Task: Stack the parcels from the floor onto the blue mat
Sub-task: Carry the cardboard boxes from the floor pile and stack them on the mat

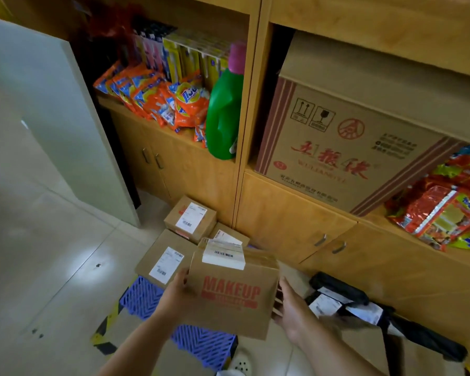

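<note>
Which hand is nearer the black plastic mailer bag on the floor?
Right. The right hand grips the MAKEUP cardboard box's right side, just beside the black plastic mailer bag. The left hand holds the box's far side.

A pale tiled floor (46, 253) is flanked by wooden shelving (253, 104) — cupboard doors (190, 169) below, a grey panel (52, 109) alongside.

Brown box (232, 297) w/ red lettering; blue lattice mat (201, 343).

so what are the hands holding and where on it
The MAKEUP box, held by its two short ends: left hand on its left end, right hand on its right end.
</note>
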Demonstrator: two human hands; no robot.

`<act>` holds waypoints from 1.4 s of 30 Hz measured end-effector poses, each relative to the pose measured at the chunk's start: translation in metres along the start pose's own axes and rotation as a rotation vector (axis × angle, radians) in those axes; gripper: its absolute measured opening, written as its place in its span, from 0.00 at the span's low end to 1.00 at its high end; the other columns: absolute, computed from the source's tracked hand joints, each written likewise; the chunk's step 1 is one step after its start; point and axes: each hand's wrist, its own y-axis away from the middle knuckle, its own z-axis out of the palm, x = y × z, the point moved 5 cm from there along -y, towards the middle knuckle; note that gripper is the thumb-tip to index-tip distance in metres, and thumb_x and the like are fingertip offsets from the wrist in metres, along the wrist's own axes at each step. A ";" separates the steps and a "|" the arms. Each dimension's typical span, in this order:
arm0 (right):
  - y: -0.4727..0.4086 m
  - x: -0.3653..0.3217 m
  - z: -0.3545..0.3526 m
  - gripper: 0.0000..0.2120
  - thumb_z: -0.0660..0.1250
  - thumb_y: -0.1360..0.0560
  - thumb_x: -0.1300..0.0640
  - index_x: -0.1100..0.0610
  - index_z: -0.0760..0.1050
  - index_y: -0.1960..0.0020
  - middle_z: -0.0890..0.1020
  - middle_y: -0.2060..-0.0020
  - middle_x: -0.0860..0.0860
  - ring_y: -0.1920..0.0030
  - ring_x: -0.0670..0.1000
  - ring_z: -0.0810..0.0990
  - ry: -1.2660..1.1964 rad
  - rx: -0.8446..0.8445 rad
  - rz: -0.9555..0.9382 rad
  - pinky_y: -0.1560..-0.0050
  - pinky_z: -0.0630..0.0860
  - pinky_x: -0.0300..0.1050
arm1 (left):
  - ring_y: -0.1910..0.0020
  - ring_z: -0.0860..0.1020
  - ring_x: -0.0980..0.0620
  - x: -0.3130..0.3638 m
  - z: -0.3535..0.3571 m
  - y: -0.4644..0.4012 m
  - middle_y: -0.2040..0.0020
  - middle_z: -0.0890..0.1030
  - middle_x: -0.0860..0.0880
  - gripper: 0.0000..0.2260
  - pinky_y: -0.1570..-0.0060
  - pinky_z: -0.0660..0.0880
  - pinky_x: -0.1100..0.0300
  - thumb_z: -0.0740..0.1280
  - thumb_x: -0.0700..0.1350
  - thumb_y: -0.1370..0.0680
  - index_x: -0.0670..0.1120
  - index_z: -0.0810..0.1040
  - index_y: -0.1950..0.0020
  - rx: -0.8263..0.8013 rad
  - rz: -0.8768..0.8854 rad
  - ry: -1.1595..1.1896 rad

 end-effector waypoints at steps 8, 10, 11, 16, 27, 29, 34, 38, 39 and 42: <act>-0.079 -0.015 0.039 0.09 0.61 0.20 0.56 0.52 0.69 0.40 0.78 0.53 0.46 0.54 0.46 0.76 0.043 -0.019 -0.020 0.61 0.70 0.44 | 0.47 0.75 0.45 0.008 -0.003 -0.105 0.42 0.72 0.46 0.17 0.45 0.76 0.45 0.60 0.47 0.27 0.54 0.71 0.39 -0.034 0.041 -0.332; -0.102 -0.016 0.048 0.11 0.61 0.20 0.58 0.54 0.69 0.38 0.79 0.50 0.49 0.54 0.47 0.76 0.019 0.006 -0.037 0.63 0.69 0.44 | 0.45 0.74 0.46 0.014 -0.002 -0.131 0.43 0.71 0.48 0.23 0.44 0.75 0.49 0.57 0.50 0.33 0.55 0.70 0.37 -0.054 0.038 -0.393; -0.116 -0.015 0.052 0.13 0.61 0.20 0.59 0.54 0.69 0.37 0.79 0.48 0.50 0.54 0.47 0.76 0.013 0.026 -0.044 0.62 0.70 0.44 | 0.44 0.73 0.45 0.013 -0.001 -0.150 0.43 0.70 0.48 0.24 0.43 0.75 0.49 0.56 0.50 0.34 0.55 0.69 0.37 -0.067 0.049 -0.433; -0.197 -0.010 0.076 0.24 0.64 0.23 0.65 0.57 0.62 0.29 0.74 0.37 0.57 0.43 0.55 0.74 -0.049 0.140 -0.095 0.49 0.74 0.49 | 0.49 0.78 0.49 -0.009 0.004 -0.259 0.46 0.77 0.49 0.17 0.49 0.79 0.49 0.56 0.49 0.30 0.58 0.73 0.42 -0.152 0.124 -0.579; -0.366 0.025 0.106 0.28 0.62 0.22 0.67 0.49 0.60 0.27 0.73 0.34 0.52 0.38 0.53 0.74 -0.066 0.168 -0.196 0.36 0.71 0.53 | 0.47 0.75 0.49 -0.064 0.018 -0.415 0.42 0.73 0.48 0.24 0.51 0.78 0.54 0.54 0.37 0.22 0.55 0.57 0.29 -0.169 0.252 -0.690; -0.389 0.023 0.109 0.30 0.62 0.22 0.66 0.49 0.58 0.25 0.71 0.32 0.52 0.35 0.54 0.72 -0.050 0.177 -0.213 0.35 0.71 0.52 | 0.41 0.71 0.47 -0.070 0.021 -0.433 0.38 0.69 0.47 0.30 0.44 0.77 0.48 0.55 0.33 0.24 0.54 0.53 0.27 -0.158 0.333 -0.734; -0.437 0.023 0.107 0.28 0.63 0.23 0.68 0.50 0.62 0.28 0.74 0.35 0.53 0.38 0.53 0.74 0.014 0.246 -0.245 0.39 0.74 0.53 | 0.35 0.66 0.46 -0.079 0.033 -0.464 0.34 0.67 0.46 0.32 0.35 0.71 0.48 0.56 0.32 0.24 0.52 0.49 0.24 -0.085 0.488 -0.806; -0.461 0.021 0.107 0.24 0.63 0.23 0.66 0.51 0.64 0.30 0.77 0.41 0.52 0.46 0.52 0.77 0.073 0.272 -0.269 0.53 0.74 0.46 | 0.30 0.61 0.50 -0.080 0.041 -0.478 0.28 0.60 0.50 0.31 0.30 0.64 0.55 0.57 0.31 0.25 0.48 0.54 0.24 0.006 0.633 -0.823; -0.468 0.021 0.106 0.24 0.64 0.23 0.66 0.51 0.65 0.30 0.78 0.40 0.51 0.45 0.52 0.77 0.086 0.272 -0.271 0.49 0.76 0.48 | 0.31 0.61 0.50 -0.081 0.043 -0.482 0.28 0.60 0.50 0.31 0.31 0.65 0.56 0.57 0.30 0.25 0.48 0.56 0.25 0.009 0.653 -0.827; -0.488 0.023 0.104 0.28 0.65 0.24 0.65 0.48 0.63 0.29 0.77 0.38 0.51 0.43 0.52 0.77 0.149 0.269 -0.259 0.44 0.76 0.52 | 0.31 0.62 0.49 -0.084 0.044 -0.497 0.27 0.62 0.49 0.29 0.31 0.62 0.58 0.57 0.31 0.24 0.46 0.56 0.24 0.018 0.660 -0.865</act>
